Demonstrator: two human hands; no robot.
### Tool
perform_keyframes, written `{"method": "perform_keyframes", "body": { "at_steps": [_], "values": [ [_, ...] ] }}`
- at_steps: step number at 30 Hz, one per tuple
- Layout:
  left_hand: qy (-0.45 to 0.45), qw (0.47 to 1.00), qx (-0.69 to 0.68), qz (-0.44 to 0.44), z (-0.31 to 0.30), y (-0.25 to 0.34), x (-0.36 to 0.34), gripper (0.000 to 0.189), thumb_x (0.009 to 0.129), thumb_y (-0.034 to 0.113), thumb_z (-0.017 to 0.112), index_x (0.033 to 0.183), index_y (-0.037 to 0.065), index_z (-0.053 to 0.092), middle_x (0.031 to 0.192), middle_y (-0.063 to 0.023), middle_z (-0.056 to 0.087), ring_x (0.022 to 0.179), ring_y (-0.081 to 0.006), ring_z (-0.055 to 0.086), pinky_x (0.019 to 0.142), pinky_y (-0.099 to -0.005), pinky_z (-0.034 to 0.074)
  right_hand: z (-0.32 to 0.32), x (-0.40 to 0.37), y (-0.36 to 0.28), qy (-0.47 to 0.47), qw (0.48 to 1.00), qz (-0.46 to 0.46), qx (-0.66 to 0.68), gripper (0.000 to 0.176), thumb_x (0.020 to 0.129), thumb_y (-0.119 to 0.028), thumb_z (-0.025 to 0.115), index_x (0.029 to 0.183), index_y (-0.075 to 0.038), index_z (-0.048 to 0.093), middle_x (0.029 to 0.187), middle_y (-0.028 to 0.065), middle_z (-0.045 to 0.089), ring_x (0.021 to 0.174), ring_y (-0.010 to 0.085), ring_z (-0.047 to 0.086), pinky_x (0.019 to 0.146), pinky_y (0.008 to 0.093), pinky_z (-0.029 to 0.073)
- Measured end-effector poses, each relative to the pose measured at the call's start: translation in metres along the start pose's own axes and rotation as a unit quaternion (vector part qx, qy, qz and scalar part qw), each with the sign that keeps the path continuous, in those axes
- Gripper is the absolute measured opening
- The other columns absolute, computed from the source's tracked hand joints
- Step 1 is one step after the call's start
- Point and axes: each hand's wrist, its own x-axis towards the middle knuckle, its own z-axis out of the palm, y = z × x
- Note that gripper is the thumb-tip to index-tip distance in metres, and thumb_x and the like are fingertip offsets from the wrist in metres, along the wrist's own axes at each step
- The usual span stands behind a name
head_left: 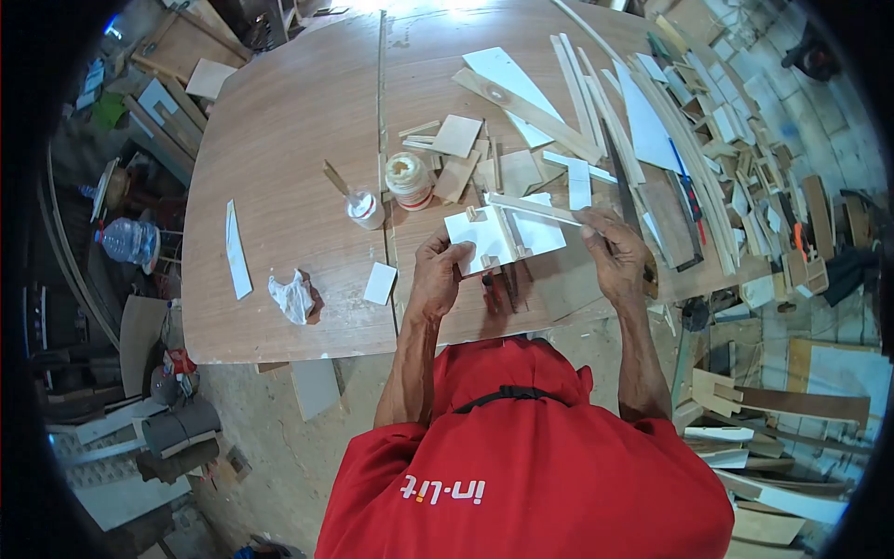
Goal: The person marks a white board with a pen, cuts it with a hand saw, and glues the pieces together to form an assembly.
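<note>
My left hand (438, 277) grips the left edge of a white board (464, 244), thumb on top. Small wooden blocks and a light wooden strip are set on the board's face. Between the fingertips of my right hand (615, 252) is the right end of a thin wooden stick (535, 207). Its other end reaches left across the board's upper part. Just beyond the board stands an open jar (410, 181) with a pale coating round its rim. A smaller white pot (365, 211) with a brush (335, 177) in it is to the left.
A crumpled white cloth (292, 297), a small white square (379, 283) and a narrow white offcut (237, 250) lie on the left of the table (279, 121). Wood pieces (458, 136) and long strips (582, 93) cover the right. Dark-handled tools (491, 293) lie below the board.
</note>
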Motion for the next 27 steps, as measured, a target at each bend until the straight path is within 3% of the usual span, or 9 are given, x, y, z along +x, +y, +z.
{"method": "perform_keyframes", "body": {
  "at_steps": [2,5,11,15,27],
  "values": [
    [-0.024,1.000,0.012,0.004,0.005,-0.001,0.003,0.033,0.084,-0.005,0.054,0.116,-0.005,0.056,0.106,-0.0120,0.064,0.087,-0.0176,0.066,0.075,-0.0304,0.058,-0.007,-0.001,0.000,-0.041,0.996,-0.039,-0.068,0.019,0.091,-0.006,0.060,0.107,-0.001,0.070,0.105,0.0099,0.067,0.086,0.0135,0.062,0.071,0.0253,0.049],
    [-0.051,0.997,0.060,0.022,0.008,-0.004,0.006,0.039,0.084,-0.007,0.052,0.122,-0.002,0.053,0.108,-0.0126,0.064,0.089,-0.0176,0.066,0.075,-0.0296,0.058,-0.013,-0.002,-0.009,-0.064,0.987,-0.037,-0.143,0.019,0.091,-0.006,0.060,0.106,-0.002,0.071,0.103,0.0095,0.067,0.087,0.0142,0.063,0.071,0.0261,0.050],
    [-0.035,0.995,0.083,0.053,0.020,-0.006,-0.001,0.052,0.083,-0.011,0.049,0.131,0.009,0.046,0.111,-0.0122,0.063,0.096,-0.0171,0.064,0.080,-0.0278,0.054,-0.017,-0.004,-0.008,-0.067,0.983,-0.071,-0.158,0.022,0.089,-0.002,0.060,0.107,-0.005,0.072,0.102,0.0099,0.067,0.087,0.0159,0.064,0.070,0.0277,0.051],
    [-0.053,0.990,0.124,0.037,0.016,-0.005,-0.004,0.058,0.082,-0.011,0.049,0.135,0.010,0.042,0.113,-0.0104,0.062,0.100,-0.0145,0.061,0.084,-0.0269,0.051,-0.016,-0.007,0.002,-0.075,0.986,-0.058,-0.134,0.025,0.087,0.000,0.060,0.107,-0.007,0.072,0.103,0.0102,0.067,0.087,0.0169,0.065,0.069,0.0286,0.052],
    [-0.059,0.986,0.151,0.041,0.011,-0.012,0.001,0.055,0.081,-0.011,0.049,0.131,0.010,0.050,0.113,-0.0086,0.063,0.094,-0.0125,0.061,0.078,-0.0234,0.051,-0.011,-0.007,-0.012,-0.041,0.981,-0.061,-0.179,0.024,0.085,0.002,0.061,0.105,-0.005,0.072,0.101,0.0093,0.067,0.083,0.0163,0.064,0.065,0.0271,0.051]
  ]
}}
